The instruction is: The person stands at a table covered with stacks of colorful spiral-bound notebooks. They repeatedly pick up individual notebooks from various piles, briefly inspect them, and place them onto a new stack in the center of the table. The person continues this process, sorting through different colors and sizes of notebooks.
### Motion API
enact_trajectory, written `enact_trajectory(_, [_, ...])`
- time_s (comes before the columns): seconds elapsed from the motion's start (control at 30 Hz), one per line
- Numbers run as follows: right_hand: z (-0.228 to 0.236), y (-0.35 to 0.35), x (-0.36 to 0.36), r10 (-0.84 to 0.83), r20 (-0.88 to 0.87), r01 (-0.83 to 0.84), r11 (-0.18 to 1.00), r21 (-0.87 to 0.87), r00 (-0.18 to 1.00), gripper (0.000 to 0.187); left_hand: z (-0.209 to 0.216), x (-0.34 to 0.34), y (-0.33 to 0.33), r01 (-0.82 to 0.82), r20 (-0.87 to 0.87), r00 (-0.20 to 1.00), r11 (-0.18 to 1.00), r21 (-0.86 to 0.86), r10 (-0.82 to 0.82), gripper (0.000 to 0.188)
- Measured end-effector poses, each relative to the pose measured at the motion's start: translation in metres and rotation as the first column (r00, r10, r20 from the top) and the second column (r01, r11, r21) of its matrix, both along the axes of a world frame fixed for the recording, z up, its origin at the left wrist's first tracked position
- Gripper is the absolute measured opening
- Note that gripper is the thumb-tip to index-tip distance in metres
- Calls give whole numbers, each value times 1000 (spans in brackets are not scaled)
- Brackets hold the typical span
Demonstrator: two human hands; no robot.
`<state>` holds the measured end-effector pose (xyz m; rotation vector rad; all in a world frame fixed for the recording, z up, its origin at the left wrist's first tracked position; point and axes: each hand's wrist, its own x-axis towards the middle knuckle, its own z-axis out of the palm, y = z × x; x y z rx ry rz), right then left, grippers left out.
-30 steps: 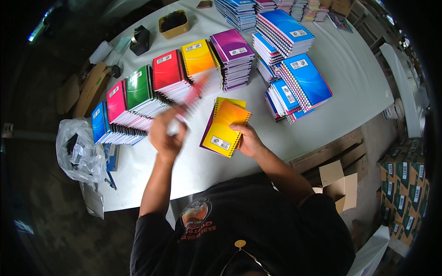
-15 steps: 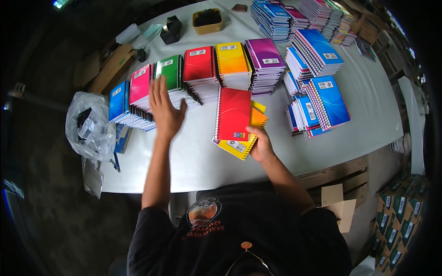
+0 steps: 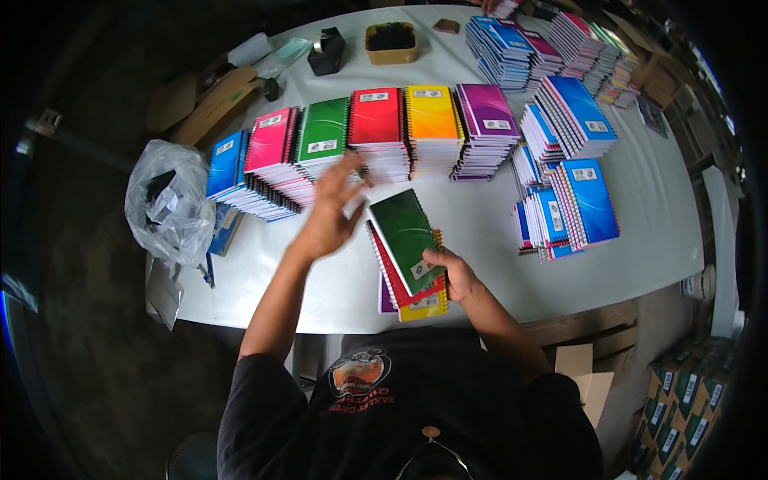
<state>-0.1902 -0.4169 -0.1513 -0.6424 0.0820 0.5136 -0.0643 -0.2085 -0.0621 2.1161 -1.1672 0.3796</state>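
Observation:
My right hand (image 3: 454,276) grips a small fanned pile of spiral notebooks, its thumb on the cover of the top one. The top one is a green notebook (image 3: 404,236); edges of a red, a yellow (image 3: 424,307) and a purple notebook show beneath it. My left hand (image 3: 330,210) is empty, its fingers apart and slightly blurred, just left of the held pile. Beyond it stand the green notebook stack (image 3: 324,132) and the red stack (image 3: 376,116). Pink (image 3: 270,142), blue (image 3: 228,164), yellow (image 3: 433,116) and purple stacks (image 3: 486,112) complete the row.
Blue notebooks (image 3: 588,200) are piled at the right, with more stacks (image 3: 500,48) at the far right, where another person's hand (image 3: 486,5) shows. A plastic bag (image 3: 168,200) hangs at the left table edge. A tape dispenser (image 3: 326,52) and yellow tub (image 3: 392,52) sit at the back.
A green notebook now lies on top of the red one in my right hand. My left hand has moved from the green stack rightward and nearer. The view has shifted slightly.

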Motion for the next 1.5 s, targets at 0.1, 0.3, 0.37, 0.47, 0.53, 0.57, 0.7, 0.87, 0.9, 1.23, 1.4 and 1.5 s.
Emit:
enact_trajectory(0.1, [-8,-3,-4,57,-186,-4,962,275,981,40,21,46,47,-580,301,805,784,220,511,69])
enact_trajectory(0.3, [11,9,-6,-208,-41,212,955,208,977,41,28,38,83,-675,129,726,736,-48,675,23])
enact_trajectory(0.37, [5,13,1,-200,-65,208,966,155,978,41,45,-2,54,-580,320,716,784,-221,620,25])
enact_trajectory(0.47, [9,28,2,-306,-47,309,936,166,951,40,5,-61,13,-216,280,934,975,-55,223,24])
enact_trajectory(0.53, [14,34,3,-383,-11,381,914,142,924,41,3,-95,-15,-49,20,999,973,224,46,31])
enact_trajectory(0.57, [12,33,4,-399,97,395,917,56,912,42,-7,-96,-10,-57,-61,996,974,218,72,55])
enact_trajectory(0.7, [2,25,4,-238,461,406,860,-308,855,52,-35,-77,7,-213,-654,756,949,-234,9,79])
enact_trajectory(0.87, [-36,15,12,-234,668,591,713,-377,707,67,-115,-78,-6,-235,-885,378,897,-374,-271,67])
enact_trajectory(0.9, [-44,15,8,-297,633,608,712,-351,715,69,-130,-81,-11,-236,-891,386,908,-347,-240,65])
enact_trajectory(1.23, [-68,2,22,-45,597,472,661,-583,801,48,-144,-74,-13,-22,-849,528,999,-31,-15,72])
enact_trajectory(1.4, [-35,4,7,-342,296,439,810,-388,892,35,-21,-7,55,-520,-57,850,852,57,523,75])
enact_trajectory(1.5, [-27,4,3,-361,-5,345,894,-287,933,32,12,32,142,-842,331,537,472,262,776,77])
